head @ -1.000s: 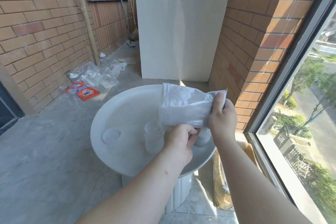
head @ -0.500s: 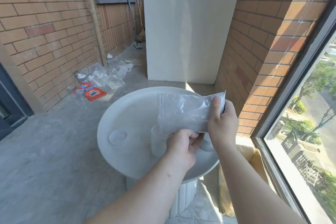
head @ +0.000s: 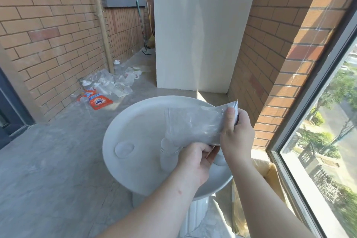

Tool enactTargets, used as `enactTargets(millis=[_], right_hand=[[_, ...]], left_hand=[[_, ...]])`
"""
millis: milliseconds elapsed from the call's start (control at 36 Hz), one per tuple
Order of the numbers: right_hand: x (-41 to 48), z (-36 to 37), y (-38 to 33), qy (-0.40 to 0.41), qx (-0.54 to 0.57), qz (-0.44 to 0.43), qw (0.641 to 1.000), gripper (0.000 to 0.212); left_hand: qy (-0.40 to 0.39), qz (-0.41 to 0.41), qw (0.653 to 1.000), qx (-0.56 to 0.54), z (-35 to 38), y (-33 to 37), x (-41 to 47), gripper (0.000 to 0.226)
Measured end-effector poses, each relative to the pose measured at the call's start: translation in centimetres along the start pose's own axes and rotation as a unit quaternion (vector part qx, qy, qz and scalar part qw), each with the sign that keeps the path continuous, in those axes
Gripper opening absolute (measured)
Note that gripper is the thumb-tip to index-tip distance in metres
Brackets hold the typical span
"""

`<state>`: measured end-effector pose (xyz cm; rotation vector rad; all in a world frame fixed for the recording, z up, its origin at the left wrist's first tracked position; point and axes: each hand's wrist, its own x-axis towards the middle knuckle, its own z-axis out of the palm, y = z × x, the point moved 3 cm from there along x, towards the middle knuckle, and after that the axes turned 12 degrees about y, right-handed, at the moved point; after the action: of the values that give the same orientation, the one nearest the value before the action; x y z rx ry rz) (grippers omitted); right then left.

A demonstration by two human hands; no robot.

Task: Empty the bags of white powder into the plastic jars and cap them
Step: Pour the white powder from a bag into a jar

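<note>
– Two hands are on the bag [head: 195, 123]. The right hand [head: 237, 135] pinches its raised end between thumb and fingers. The left hand [head: 193, 164] curls round its lower edge, close beside the jar.

– Where does the jar stand?

– The jar [head: 167, 158] is upright on the round white tabletop [head: 135, 118], just left of the left hand and under the bag's low corner. The left hand is the nearer one. The right hand is higher and off to the right, well apart from the jar.

– Which way does the bag lie?

– Its long axis slants from the right hand, upper right, down and leftward to the jar. The zip-strip mouth is the left end, so the bag points left and down, its lowest corner at the jar's rim. Whether that corner is inside the rim or only resting on it, I cannot tell.

– How far along is it?

– Pale powder lies along the bag's belly, so I judge the pour unfinished. The next move likely calls for raising the right end so the powder slides down that axis. If the corner slips off, powder could land on the tabletop.

– And the cap?

– The lid [head: 124, 149] lies flat on the tabletop, left of the jar and apart from it, and the jar is not yet capped.
</note>
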<state>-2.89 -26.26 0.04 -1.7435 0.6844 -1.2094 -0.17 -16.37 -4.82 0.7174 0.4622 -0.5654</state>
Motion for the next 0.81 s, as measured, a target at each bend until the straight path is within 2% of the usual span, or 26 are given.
enactTargets(millis=[167,361,806], right_hand=[[-0.01,-0.12,-0.15,0.001,0.002,-0.005,1.000,0.034],[-0.17,-0.26,-0.65,0.000,0.016,-0.013,1.000,0.052],[-0.11,-0.19,-0.83,0.001,0.007,-0.021,1.000,0.048]], left_hand=[[-0.014,-0.001,1.000,0.012,0.17,0.06,-0.54,0.045],[-0.025,-0.003,1.000,0.012,0.42,0.26,-1.03,0.043],[-0.025,-0.018,0.999,0.023,0.58,0.10,-1.14,0.042]])
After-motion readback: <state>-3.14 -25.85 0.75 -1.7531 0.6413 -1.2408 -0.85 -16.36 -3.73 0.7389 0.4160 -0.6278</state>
